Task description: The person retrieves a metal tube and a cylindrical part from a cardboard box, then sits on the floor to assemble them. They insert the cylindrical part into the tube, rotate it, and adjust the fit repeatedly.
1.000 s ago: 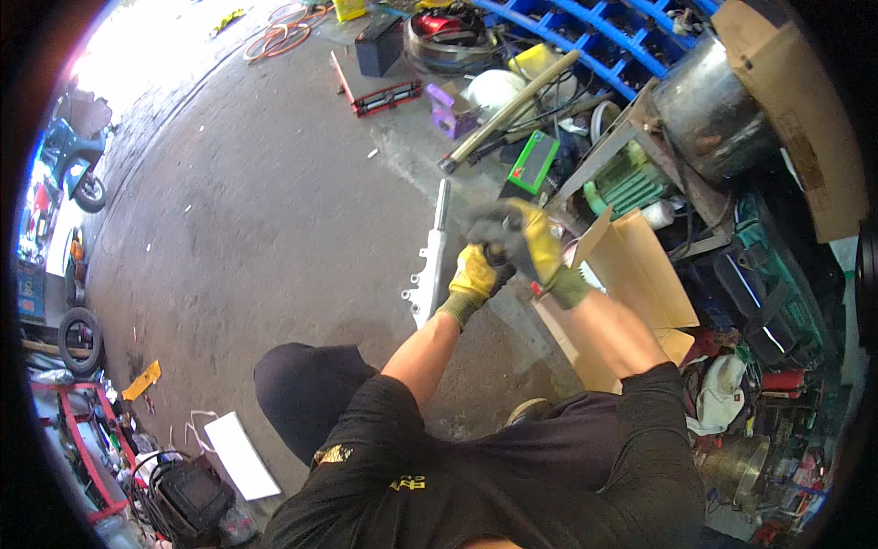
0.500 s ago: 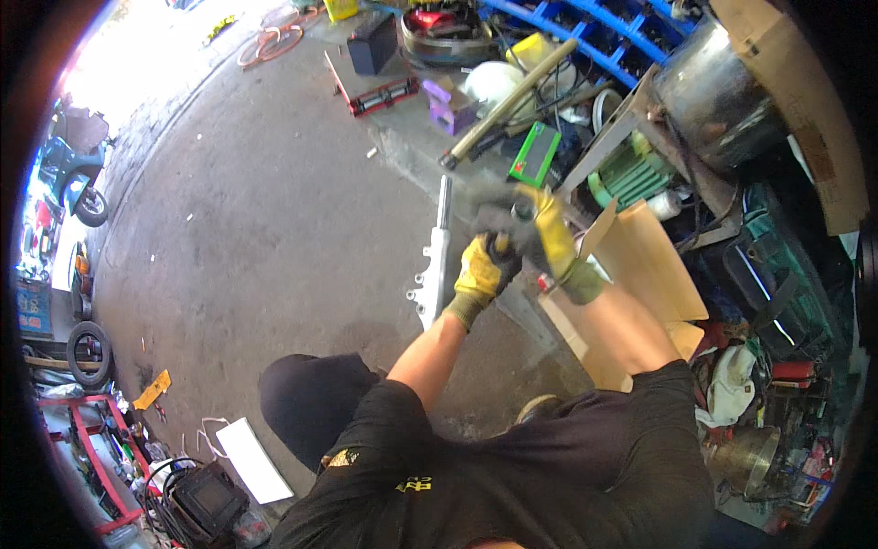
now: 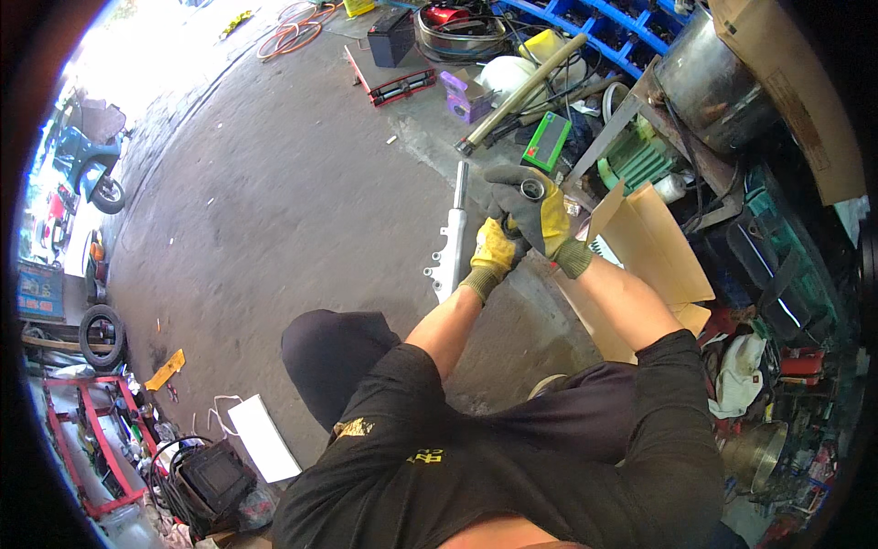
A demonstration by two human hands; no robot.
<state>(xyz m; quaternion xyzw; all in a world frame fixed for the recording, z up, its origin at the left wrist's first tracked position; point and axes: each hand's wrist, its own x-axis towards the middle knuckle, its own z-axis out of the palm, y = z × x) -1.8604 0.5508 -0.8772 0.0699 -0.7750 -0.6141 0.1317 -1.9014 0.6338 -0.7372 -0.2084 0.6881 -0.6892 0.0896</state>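
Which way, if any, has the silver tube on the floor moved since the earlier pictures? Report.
No: the silver tube keeps its place just below the long pole in the picture; the whole view shifted.

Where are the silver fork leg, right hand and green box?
Silver fork leg (image 3: 453, 241): head view, middle of its body.
Right hand (image 3: 551, 216): head view, the glove's yellow part.
Green box (image 3: 548, 140): head view, its green face.

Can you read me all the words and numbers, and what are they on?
I won't copy writing, but here's where it shows:
Black shirt: yellow lettering on the chest.
Blue panel at the left: pale markings, blurred.
Green-and-black box: any markings too small to read.
Silver fork leg: none that I can see.
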